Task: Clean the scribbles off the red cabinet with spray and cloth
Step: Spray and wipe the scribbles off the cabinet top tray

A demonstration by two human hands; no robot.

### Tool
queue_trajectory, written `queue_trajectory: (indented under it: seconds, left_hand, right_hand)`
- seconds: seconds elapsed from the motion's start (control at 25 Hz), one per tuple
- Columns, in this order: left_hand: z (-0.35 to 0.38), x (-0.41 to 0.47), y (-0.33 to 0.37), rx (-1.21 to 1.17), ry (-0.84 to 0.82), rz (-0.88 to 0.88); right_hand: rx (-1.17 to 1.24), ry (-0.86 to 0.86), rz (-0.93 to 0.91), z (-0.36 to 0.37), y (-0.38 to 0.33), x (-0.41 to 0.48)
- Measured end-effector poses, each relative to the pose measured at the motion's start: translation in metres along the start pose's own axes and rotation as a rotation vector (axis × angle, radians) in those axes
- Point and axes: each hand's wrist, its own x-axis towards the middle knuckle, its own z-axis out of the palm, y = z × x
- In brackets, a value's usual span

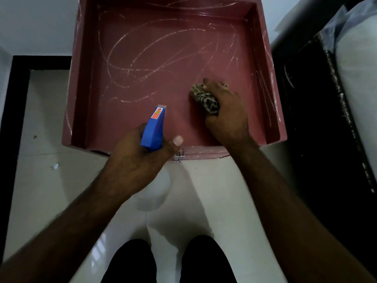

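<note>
floor [40, 190]: pale glossy tiles, black border [12, 119] left | wall [30, 21]: white | right: dark furniture [306, 119] | light: dim

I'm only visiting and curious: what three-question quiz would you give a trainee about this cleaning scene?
1. Multiple choice: which hand grips the blue spray bottle? A) the left B) the right C) neither
2. True or false: the top of the red cabinet has been wiped fully clean.
3. Fill the gap: the right hand holds a bunched, patterned ____ against the cabinet.

Key
1. A: the left hand holds it, nozzle pointing at the cabinet.
2. False: white scribbles cross much of the top.
3. cloth
</note>
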Motion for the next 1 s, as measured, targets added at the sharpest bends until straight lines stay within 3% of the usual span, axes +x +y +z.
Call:
queue_trajectory:
  seconds: [0.24, 0.44, 0.72, 0.88, 1.0]
  left_hand:
    - [-0.001, -0.005, 0.0, 0.009, -0.035, 0.03]
    - [0.0, -0.003, -0.002, -0.029, -0.043, 0.035]
    - [-0.005, -0.001, -0.003, -0.051, -0.025, 0.01]
    - [-0.005, -0.002, -0.001, -0.038, -0.043, 0.027]
    - [-0.008, -0.004, -0.005, -0.084, -0.024, 0.032]
  right_hand:
    - [-0.006, 0.013, -0.252, 0.007, 0.01, -0.032]
    - [-0.009, 0.033, -0.059, 0.0, 0.009, 0.016]
    - [0.011, 0.027, -0.237, 0.01, 0.002, -0.03]
    - [0.01, 0.045, -0.054, 0.005, 0.002, 0.018]
    - [-0.005, 0.068, -0.077, 0.009, -0.006, 0.006]
